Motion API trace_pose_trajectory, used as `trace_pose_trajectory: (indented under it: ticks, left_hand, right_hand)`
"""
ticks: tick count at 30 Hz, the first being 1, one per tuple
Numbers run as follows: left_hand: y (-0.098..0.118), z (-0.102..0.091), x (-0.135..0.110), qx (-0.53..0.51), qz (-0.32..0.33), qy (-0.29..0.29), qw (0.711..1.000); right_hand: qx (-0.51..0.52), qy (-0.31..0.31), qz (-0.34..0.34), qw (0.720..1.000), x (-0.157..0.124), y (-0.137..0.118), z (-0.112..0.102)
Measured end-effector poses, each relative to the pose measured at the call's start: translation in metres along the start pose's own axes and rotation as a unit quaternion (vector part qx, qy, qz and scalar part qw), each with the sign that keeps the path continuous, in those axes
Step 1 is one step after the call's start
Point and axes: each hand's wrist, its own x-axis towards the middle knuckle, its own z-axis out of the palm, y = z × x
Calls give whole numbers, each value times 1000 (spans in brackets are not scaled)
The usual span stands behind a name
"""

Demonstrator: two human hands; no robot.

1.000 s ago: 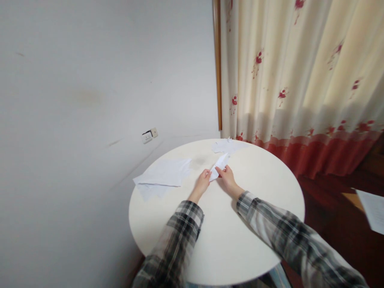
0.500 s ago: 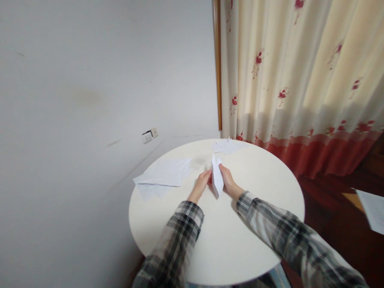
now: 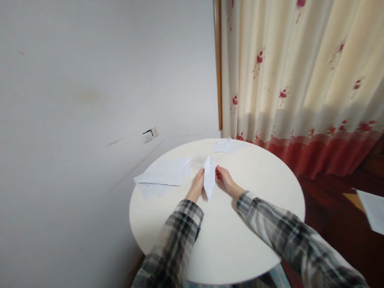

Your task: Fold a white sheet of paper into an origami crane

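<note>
A folded sheet of white paper stands on edge between my hands, just above the round white table. My left hand grips its left side, with some fingers hidden behind the paper. On the other side, my right hand has its fingers curled in, fingertips at the paper's right edge. How firmly those right fingertips hold it is hard to see.
Several white sheets lie on the table's left side. Torn-looking paper pieces rest at the far edge. A wall with a socket borders the left; a flowered curtain hangs behind. Printed paper shows at far right.
The folded paper has shifted slightly left and turned. My left hand has closed more around its side, while my right hand's fingers have drawn back to the paper's right edge.
</note>
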Motion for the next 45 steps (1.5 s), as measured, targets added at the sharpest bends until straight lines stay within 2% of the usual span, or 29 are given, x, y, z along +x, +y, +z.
trace_pose_trajectory:
  ticks: [5, 14, 23, 30, 39, 45]
  left_hand:
    - [8, 2, -5, 28, -5, -29, 999]
    - [12, 2, -7, 93, -1, -64, 994]
    - [13, 2, -7, 117, -1, -76, 990]
    - [12, 1, -8, 145, -7, -75, 987]
    - [8, 0, -5, 138, 13, -100, 985]
    - [9, 1, -6, 148, 4, -113, 983]
  right_hand:
    - [17, 14, -17, 1000, 2, 4, -4]
    - [92, 115, -18, 989, 3, -2, -11]
    - [131, 137, -30, 981, 4, -2, -14]
    - [133, 141, -39, 980, 5, -1, -17]
    - [105, 158, -23, 981, 8, 3, -17]
    - [108, 212, -20, 971, 9, 4, -18]
